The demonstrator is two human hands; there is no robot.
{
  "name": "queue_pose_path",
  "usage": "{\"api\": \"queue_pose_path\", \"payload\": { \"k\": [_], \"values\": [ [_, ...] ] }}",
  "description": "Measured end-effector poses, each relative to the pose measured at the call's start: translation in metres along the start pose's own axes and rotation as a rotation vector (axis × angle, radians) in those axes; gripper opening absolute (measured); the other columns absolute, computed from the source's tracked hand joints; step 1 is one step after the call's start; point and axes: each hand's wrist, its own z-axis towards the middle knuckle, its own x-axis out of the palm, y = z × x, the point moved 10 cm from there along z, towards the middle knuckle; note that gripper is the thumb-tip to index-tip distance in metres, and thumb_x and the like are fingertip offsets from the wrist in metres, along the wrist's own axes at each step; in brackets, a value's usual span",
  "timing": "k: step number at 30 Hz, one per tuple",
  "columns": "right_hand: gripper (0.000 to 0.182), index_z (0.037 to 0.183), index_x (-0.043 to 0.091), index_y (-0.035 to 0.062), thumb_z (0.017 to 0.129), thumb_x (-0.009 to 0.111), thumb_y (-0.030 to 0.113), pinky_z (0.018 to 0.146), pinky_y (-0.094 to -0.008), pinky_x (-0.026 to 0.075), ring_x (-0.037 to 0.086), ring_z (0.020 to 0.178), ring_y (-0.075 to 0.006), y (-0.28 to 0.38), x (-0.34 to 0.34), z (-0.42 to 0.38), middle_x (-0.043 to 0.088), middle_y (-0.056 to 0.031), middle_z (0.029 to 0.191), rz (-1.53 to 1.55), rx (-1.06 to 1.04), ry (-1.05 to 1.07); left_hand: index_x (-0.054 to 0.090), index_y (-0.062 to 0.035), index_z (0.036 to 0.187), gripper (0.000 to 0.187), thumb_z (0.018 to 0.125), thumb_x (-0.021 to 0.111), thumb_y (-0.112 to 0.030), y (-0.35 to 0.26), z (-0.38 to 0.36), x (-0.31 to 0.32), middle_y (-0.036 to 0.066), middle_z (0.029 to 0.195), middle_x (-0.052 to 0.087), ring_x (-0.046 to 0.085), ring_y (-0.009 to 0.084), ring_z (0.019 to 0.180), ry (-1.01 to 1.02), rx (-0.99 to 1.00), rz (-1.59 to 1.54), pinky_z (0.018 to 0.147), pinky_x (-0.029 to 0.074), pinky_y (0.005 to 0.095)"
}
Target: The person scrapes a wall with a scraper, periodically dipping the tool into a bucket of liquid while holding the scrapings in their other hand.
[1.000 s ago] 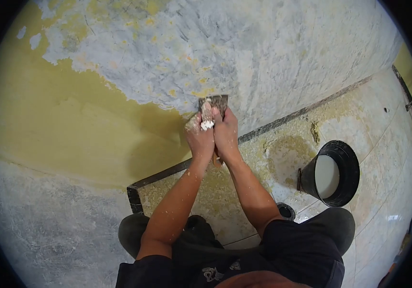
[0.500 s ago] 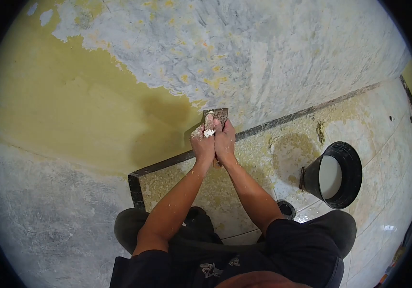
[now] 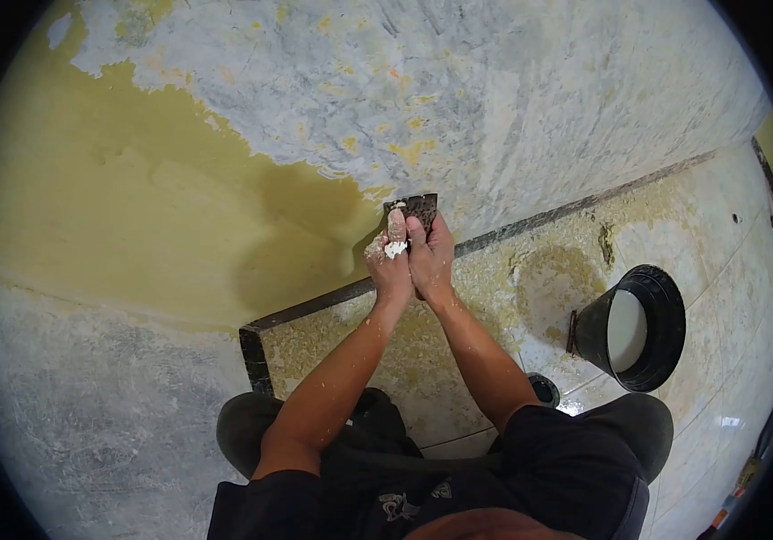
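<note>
Both bare hands are closed together on one scraper (image 3: 415,207), which is at the wall, just above the dark skirting (image 3: 314,306) that runs along the floor's far edge. The left hand (image 3: 390,273) has its fingers (image 3: 395,225) closed on the tool, one of them laid along the blade; they are crusted with pale residue, and a white clump (image 3: 395,249) clings to them. The right hand (image 3: 432,261) presses in beside it, touching it, its fingers also closed on the scraper and its thumb on the blade; how the rest wrap underneath cannot be told. The blade's front edge faces the wall where yellow paint (image 3: 161,198), to the left, meets a patchy grey-white surface (image 3: 548,99) dotted with yellow scraps. Below, damp-looking yellowish crumbs (image 3: 359,360) are spread over the tiled floor (image 3: 719,360) close to the skirting. Well apart from the hands, to the right, a black bucket (image 3: 589,337) holds whitish liquid (image 3: 626,330). Nearer the person's right knee (image 3: 643,432), a small dark round container (image 3: 544,391) is on the floor, partly hidden by the sleeve.
</note>
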Motion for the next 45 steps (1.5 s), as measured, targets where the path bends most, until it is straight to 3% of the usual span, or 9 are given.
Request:
{"api": "queue_pose_path", "payload": {
  "k": [2,5,14,16,18,25,39,41,45],
  "values": [
    [0.029,0.099,0.06,-0.0004,0.094,0.06,0.029,0.072,-0.032,0.048,0.056,0.078,-0.0135,0.003,0.002,0.005,0.067,-0.0081,0.086,-0.038,0.006,0.042,0.066,0.004,0.096,0.043,0.097,0.058,-0.039,0.001,-0.002,0.0,0.009,0.086,0.066,0.055,0.0164,0.075,-0.029,-0.165,-0.261,0.068,0.045,0.0358],
    [0.026,0.101,0.06,-0.0008,0.095,0.059,0.024,0.072,-0.0317,0.048,0.056,0.078,-0.0133,0.017,0.002,0.004,0.067,-0.0089,0.086,-0.061,0.013,0.05,0.064,0.0024,0.098,0.05,0.098,0.05,-0.045,-0.011,-0.004,0.0,0.021,0.091,0.066,0.061,0.0355,0.079,0.005,-0.245,-0.131,0.072,0.045,0.0431],
    [0.02,0.103,0.06,-0.0009,0.094,0.058,0.017,0.072,-0.0328,0.049,0.058,0.077,-0.015,0.05,0.01,0.015,0.068,-0.0099,0.087,-0.158,-0.001,0.058,0.063,0.0035,0.097,0.045,0.097,0.052,-0.04,-0.028,0.009,-0.007,0.02,0.093,0.066,0.061,0.0358,0.081,-0.057,-0.081,-0.14,0.071,0.045,0.0443],
    [0.02,0.102,0.06,-0.0009,0.094,0.059,0.018,0.071,-0.0329,0.049,0.058,0.076,-0.0153,0.056,0.015,0.015,0.068,-0.0101,0.085,-0.244,-0.018,0.073,0.064,0.0036,0.095,0.045,0.097,0.054,-0.04,-0.042,0.012,-0.013,0.019,0.088,0.066,0.06,0.0335,0.077,-0.114,-0.012,-0.17,0.07,0.045,0.0431],
    [0.022,0.099,0.06,-0.0011,0.093,0.061,0.02,0.069,-0.0332,0.049,0.058,0.074,-0.0155,0.052,0.018,0.016,0.067,-0.0106,0.081,-0.104,-0.073,0.033,0.065,0.0034,0.092,0.043,0.096,0.059,-0.039,-0.036,0.013,-0.01,0.006,0.084,0.064,0.054,0.0144,0.073,-0.059,-0.169,-0.34,0.066,0.045,0.0324],
    [0.022,0.098,0.062,-0.0012,0.093,0.061,0.021,0.069,-0.0328,0.049,0.058,0.074,-0.0141,0.034,-0.003,0.012,0.068,-0.0108,0.08,-0.099,-0.031,-0.015,0.063,0.0054,0.091,0.053,0.097,0.053,-0.046,-0.024,0.001,0.003,0.015,0.078,0.064,0.055,0.0239,0.071,-0.055,-0.211,-0.237,0.066,0.044,0.0402],
    [0.036,0.095,0.065,0.0001,0.091,0.067,0.036,0.059,-0.0298,0.047,0.054,0.065,-0.0097,0.037,0.002,0.012,0.066,-0.0044,0.073,-0.305,-0.026,0.057,0.058,-0.0031,0.114,0.038,0.1,0.051,-0.038,0.004,-0.007,0.023,0.006,0.109,0.059,0.055,0.0169,0.1,0.006,-0.541,-0.773,0.086,0.047,0.0336],
    [0.042,0.086,0.059,-0.0025,0.09,0.065,0.039,0.057,-0.0398,0.048,0.065,0.061,-0.0319,0.038,0.001,0.012,0.064,-0.019,0.067,-0.34,-0.062,0.057,0.058,-0.0036,0.113,0.037,0.101,0.05,-0.037,0.008,-0.011,0.024,0.005,0.108,0.059,0.055,0.0165,0.098,-0.018,-0.588,-0.776,0.085,0.047,0.0338],
    [0.043,0.091,0.057,-0.0015,0.09,0.064,0.041,0.058,-0.0427,0.049,0.065,0.065,-0.0399,0.047,0.003,0.013,0.065,-0.0216,0.07,-0.438,-0.068,0.155,0.059,-0.0002,0.114,0.037,0.1,0.053,-0.034,0.024,-0.016,0.027,0.006,0.109,0.06,0.054,0.0154,0.099,-0.092,-0.54,-0.817,0.088,0.044,0.0315]
  ]
}}
